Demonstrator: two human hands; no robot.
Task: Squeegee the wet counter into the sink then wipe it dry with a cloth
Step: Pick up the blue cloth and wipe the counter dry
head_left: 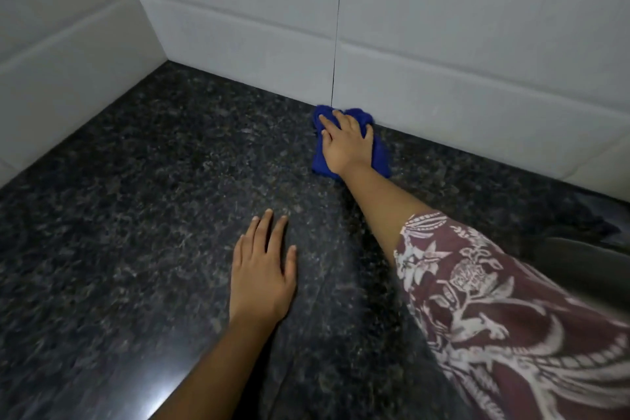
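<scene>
Far back on the dark speckled stone surface (136, 181), a person's right hand (346, 143) presses down on a bunched blue cloth (318, 160), fingers spread across its top. The cloth lies on the surface hard against the foot of the white tiled wall (443, 61), directly below a thin dark vertical joint between tiles. The right arm reaches forward in a maroon sleeve (494, 300) printed with a pale pattern. Nearer the camera and well apart from the cloth, the left hand (262, 276) rests flat on the bare stone, palm down, fingers straight and close together, holding nothing. Light glints off the surface's near edge.
</scene>
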